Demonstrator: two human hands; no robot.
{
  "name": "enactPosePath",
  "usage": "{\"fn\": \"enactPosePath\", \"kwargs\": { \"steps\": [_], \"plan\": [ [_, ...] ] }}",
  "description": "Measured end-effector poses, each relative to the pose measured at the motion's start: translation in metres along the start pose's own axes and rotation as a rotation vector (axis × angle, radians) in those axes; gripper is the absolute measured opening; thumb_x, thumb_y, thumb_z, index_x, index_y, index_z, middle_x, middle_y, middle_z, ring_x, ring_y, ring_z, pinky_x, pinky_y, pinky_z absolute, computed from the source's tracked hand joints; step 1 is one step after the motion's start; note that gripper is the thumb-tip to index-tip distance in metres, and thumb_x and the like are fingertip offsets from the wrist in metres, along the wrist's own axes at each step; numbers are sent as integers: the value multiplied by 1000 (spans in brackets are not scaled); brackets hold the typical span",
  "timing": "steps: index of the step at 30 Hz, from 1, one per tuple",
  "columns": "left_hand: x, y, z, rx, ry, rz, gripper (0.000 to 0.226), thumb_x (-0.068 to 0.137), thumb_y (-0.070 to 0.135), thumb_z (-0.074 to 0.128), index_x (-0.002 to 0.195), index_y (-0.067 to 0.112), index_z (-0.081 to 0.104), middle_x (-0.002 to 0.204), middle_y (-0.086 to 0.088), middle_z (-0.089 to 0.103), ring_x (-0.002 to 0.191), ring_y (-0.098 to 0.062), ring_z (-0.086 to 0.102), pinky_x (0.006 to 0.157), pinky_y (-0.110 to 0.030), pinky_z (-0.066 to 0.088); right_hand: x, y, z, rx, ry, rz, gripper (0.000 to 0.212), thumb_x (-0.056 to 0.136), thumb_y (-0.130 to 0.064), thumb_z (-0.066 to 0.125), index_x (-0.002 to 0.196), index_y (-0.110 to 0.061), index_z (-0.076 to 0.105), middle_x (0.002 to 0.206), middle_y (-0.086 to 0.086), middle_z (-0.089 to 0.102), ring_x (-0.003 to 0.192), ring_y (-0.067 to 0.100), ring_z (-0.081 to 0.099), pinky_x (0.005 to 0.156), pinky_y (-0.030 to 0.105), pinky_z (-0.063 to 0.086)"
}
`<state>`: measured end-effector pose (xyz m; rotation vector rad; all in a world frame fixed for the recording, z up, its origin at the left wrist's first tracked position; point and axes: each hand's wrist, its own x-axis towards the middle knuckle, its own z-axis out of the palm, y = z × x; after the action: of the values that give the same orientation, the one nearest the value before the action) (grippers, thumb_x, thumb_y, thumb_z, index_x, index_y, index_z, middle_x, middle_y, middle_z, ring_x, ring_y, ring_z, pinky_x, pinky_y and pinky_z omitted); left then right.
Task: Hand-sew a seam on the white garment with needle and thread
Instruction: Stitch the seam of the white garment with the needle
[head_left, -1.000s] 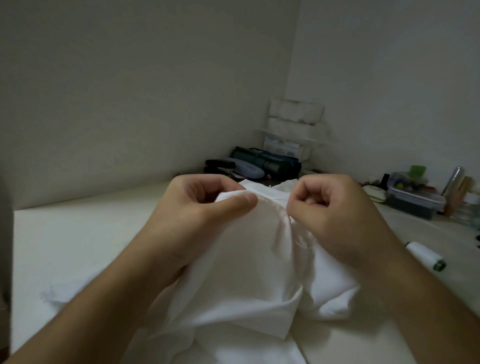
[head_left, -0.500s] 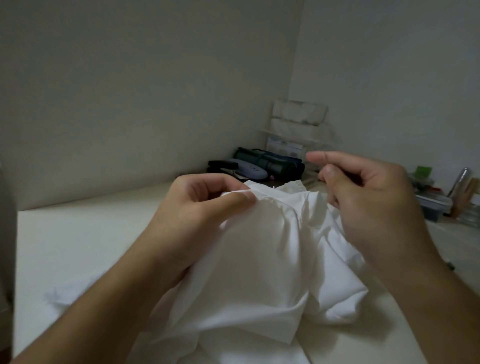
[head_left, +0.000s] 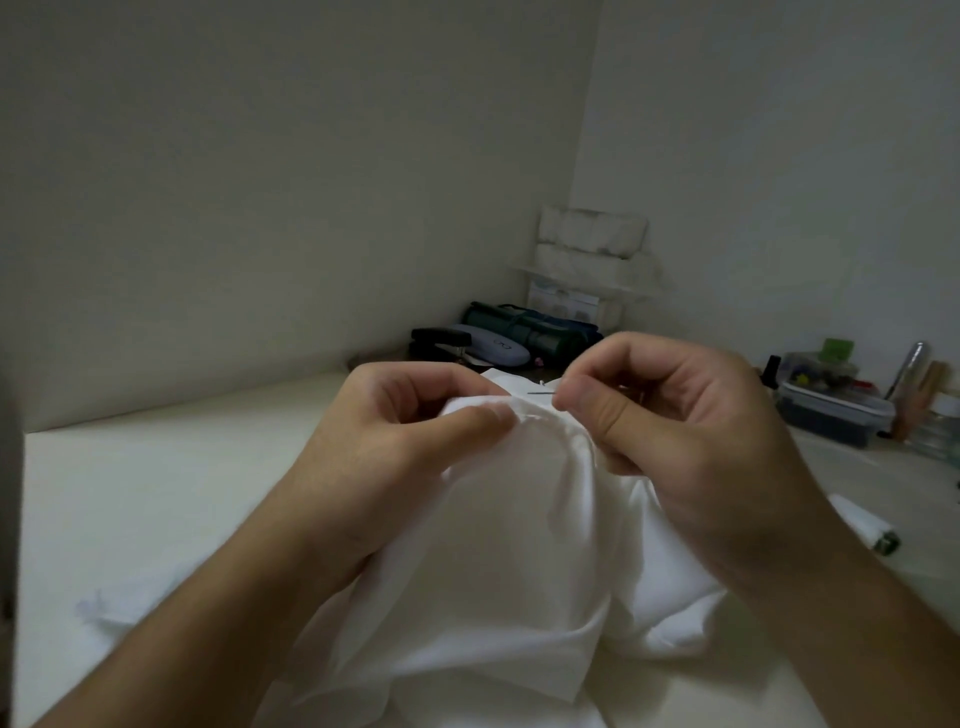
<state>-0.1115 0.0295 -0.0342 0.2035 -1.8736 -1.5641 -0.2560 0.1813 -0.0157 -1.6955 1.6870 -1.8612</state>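
The white garment (head_left: 493, 561) lies bunched on the pale table (head_left: 156, 493) in front of me. My left hand (head_left: 415, 447) pinches a raised fold of its edge between thumb and fingers. Just to the right, my right hand (head_left: 675, 431) pinches a thin needle (head_left: 540, 393) between thumb and forefinger. The needle's tip points left at the fold, close to my left fingertips. I cannot make out the thread.
A white thread spool (head_left: 862, 525) lies on the table to the right. Plastic boxes of small items (head_left: 826, 400) and jars stand at the far right. Dark pouches and a pale case (head_left: 498, 343) sit in the back corner below stacked white packs (head_left: 592, 244).
My right hand rose up and away from the fabric, then came back down to the fold with the needle. My left hand kept its hold on the fabric.
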Motion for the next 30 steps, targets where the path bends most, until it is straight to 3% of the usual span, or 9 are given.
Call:
{"fn": "enactPosePath", "kwargs": {
  "steps": [4, 7, 9, 13, 18, 21, 25, 30],
  "plan": [
    [0, 0, -1, -5, -6, -3, 17, 83, 25, 73, 87, 12, 83, 86, -19, 79, 75, -25, 73, 69, -38, 56, 0, 1, 4, -45, -14, -40, 14, 88, -23, 80, 79, -14, 73, 84, -3, 65, 71, 14, 54, 66, 20, 45],
    [-1, 1, -1, -17, -20, -11, 17, 84, 26, 73, 89, 13, 83, 87, -17, 79, 77, -27, 75, 70, -39, 57, -2, -1, 5, -12, -9, 45, 19, 84, -27, 83, 75, -14, 73, 107, -6, 75, 56, 9, 49, 56, 13, 41],
    [-1, 1, 0, -32, -29, -14, 18, 84, 26, 74, 89, 13, 83, 87, -17, 80, 77, -27, 76, 69, -37, 58, -3, -4, 7, -2, -23, 83, 17, 80, -30, 78, 75, -15, 73, 113, -4, 77, 46, 7, 45, 52, 12, 39],
    [-2, 2, 1, -47, -53, -20, 11, 86, 21, 77, 88, 13, 84, 86, -17, 80, 75, -24, 75, 67, -33, 57, -1, -3, 8, 8, -58, 100, 21, 82, -30, 75, 78, -9, 72, 107, 2, 78, 44, 16, 39, 45, 24, 35],
    [-1, 2, 0, -68, -83, -42, 12, 87, 20, 75, 90, 12, 83, 89, -20, 79, 78, -28, 76, 72, -38, 58, 0, 0, 7, -29, -37, 130, 19, 92, -25, 80, 79, -14, 71, 84, 29, 68, 50, 28, 55, 51, 35, 43],
    [-1, 1, -1, -76, -99, -45, 19, 85, 21, 70, 92, 10, 83, 91, -22, 79, 83, -33, 76, 79, -42, 58, 1, 3, 5, -13, -36, 117, 18, 96, -15, 75, 78, -14, 71, 72, 22, 67, 56, 33, 61, 57, 37, 50],
    [0, 2, -2, -85, -108, -25, 18, 85, 20, 69, 87, 8, 82, 86, -21, 78, 77, -27, 73, 71, -33, 58, 2, 3, 5, -7, -39, 88, 19, 95, -7, 74, 77, -11, 70, 76, 15, 70, 66, 32, 68, 67, 36, 55],
    [1, 3, -1, -78, -57, -10, 15, 80, 22, 70, 76, 10, 78, 76, -16, 72, 70, -22, 66, 66, -32, 51, 3, 5, 6, 45, -37, 62, 18, 94, -5, 72, 77, -3, 67, 82, 13, 69, 68, 28, 67, 69, 32, 55]
  ]
}}
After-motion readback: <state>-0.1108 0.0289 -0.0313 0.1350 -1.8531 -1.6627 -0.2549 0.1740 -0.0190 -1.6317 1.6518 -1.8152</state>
